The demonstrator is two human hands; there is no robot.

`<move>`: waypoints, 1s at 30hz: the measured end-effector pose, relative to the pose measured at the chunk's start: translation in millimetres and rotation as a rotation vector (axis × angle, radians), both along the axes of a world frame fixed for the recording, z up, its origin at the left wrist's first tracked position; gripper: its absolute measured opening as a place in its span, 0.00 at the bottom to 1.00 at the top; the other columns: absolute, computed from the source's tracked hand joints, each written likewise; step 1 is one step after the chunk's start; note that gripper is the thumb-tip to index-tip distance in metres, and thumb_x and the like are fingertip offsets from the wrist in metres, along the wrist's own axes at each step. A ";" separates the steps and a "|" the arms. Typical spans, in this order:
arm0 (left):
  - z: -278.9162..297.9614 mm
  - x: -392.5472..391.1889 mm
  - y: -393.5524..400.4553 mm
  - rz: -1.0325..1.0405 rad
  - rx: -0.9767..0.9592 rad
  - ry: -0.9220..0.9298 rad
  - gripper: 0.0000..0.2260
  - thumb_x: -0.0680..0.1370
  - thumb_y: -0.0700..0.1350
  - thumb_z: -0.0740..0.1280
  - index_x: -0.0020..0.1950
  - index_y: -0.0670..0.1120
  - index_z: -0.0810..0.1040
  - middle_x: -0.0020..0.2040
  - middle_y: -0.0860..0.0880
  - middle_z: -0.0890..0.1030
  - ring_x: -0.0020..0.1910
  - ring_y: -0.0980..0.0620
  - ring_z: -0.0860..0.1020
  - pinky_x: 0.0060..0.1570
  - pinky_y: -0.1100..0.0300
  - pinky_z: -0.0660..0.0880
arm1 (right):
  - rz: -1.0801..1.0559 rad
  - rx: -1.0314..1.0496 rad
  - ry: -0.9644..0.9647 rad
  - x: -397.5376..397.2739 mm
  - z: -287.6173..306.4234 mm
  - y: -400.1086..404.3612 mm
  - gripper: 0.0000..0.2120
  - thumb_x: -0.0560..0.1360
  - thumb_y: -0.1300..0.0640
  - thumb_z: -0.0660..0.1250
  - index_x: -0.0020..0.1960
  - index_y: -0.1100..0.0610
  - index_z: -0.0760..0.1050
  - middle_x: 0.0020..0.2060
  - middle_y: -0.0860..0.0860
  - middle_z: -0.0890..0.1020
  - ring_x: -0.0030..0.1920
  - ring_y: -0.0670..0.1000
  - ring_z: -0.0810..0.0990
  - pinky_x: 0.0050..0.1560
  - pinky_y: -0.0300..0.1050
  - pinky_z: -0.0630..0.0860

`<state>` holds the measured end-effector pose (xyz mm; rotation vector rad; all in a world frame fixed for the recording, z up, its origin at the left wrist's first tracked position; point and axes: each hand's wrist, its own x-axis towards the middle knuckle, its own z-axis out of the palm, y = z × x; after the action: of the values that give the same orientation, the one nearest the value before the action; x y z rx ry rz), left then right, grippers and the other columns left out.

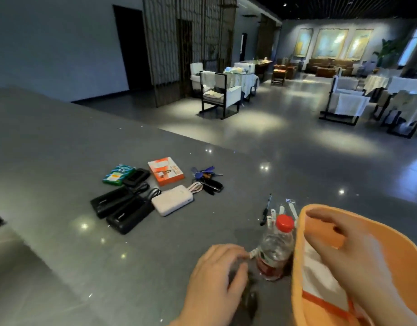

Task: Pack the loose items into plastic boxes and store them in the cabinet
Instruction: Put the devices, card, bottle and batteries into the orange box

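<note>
Orange box (391, 231): sitting closest to me at the lower right; I'm seeing my right hand (351, 250) reaching down inside it over a white-and-orange packet (320, 285), fingers half curled; I cannot tell whether they are gripping anything.
Left hand (214, 278): hovering low over the counter (49, 161), fingertips pinching a small pale strip (252, 253) just beside the bottle; something dark is lying under the palm, too blurred to name.
Bottle (277, 250): standing upright with a red cap, squeezed between my left hand and the box wall.
Tipping risk: I'm judging that either hand, or the box sliding, could be knocking the bottle over, since it is tall and crowded on both sides.
Pens (266, 209): lying behind the bottle with some clear wrapped bits; a falling bottle could be sending them rolling.
Loose items: power banks (172, 200), an orange carton (165, 171), a green pack (118, 174) and keys (206, 177) are waiting further out, well apart from the box and not yet packed.
Reach risk: I'm thinking that stretching across for them could be dragging a sleeve or wrist past the bottle.
Cabinet: not showing anywhere I'm looking.
</note>
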<state>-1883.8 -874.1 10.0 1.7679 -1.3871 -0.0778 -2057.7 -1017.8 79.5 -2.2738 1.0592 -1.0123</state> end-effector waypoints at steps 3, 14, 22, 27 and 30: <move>-4.9 32.0 26.0 0.167 0.013 0.047 0.09 0.73 0.55 0.61 0.51 0.58 0.77 0.52 0.65 0.77 0.55 0.66 0.73 0.57 0.65 0.68 | 0.199 -0.231 -0.152 41.6 16.3 50.2 0.09 0.71 0.55 0.71 0.49 0.44 0.77 0.50 0.35 0.78 0.53 0.35 0.73 0.54 0.29 0.65; -21.9 159.8 61.4 0.366 0.130 0.158 0.07 0.76 0.47 0.66 0.51 0.59 0.76 0.51 0.66 0.75 0.55 0.66 0.70 0.52 0.73 0.63 | 0.256 0.113 -0.036 188.5 -79.7 77.2 0.14 0.65 0.56 0.71 0.45 0.40 0.77 0.44 0.34 0.78 0.50 0.38 0.75 0.48 0.21 0.65; -18.5 281.1 38.6 0.296 0.125 0.118 0.07 0.75 0.47 0.67 0.52 0.55 0.79 0.50 0.65 0.76 0.52 0.64 0.71 0.51 0.76 0.62 | 0.077 0.170 0.479 372.3 -105.5 27.3 0.23 0.78 0.43 0.58 0.72 0.45 0.64 0.76 0.50 0.56 0.76 0.52 0.49 0.74 0.51 0.52; -17.2 339.8 -12.2 0.215 0.162 0.091 0.10 0.74 0.46 0.68 0.55 0.54 0.78 0.54 0.61 0.77 0.56 0.60 0.73 0.56 0.64 0.67 | -0.067 0.167 0.579 400.3 -133.8 21.3 0.28 0.76 0.33 0.42 0.71 0.40 0.63 0.78 0.49 0.49 0.77 0.54 0.42 0.74 0.55 0.40; -20.1 368.9 -63.7 0.192 0.180 0.158 0.13 0.74 0.45 0.68 0.58 0.51 0.76 0.56 0.55 0.76 0.58 0.54 0.73 0.59 0.59 0.70 | -0.164 0.124 0.577 398.9 -136.7 25.0 0.28 0.70 0.33 0.44 0.59 0.41 0.74 0.73 0.50 0.65 0.75 0.56 0.56 0.70 0.53 0.45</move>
<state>-1515.0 -937.8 -10.0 1.9895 -1.1217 -0.2397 -1658.8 -992.8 -57.1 -2.4626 1.5046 -0.3203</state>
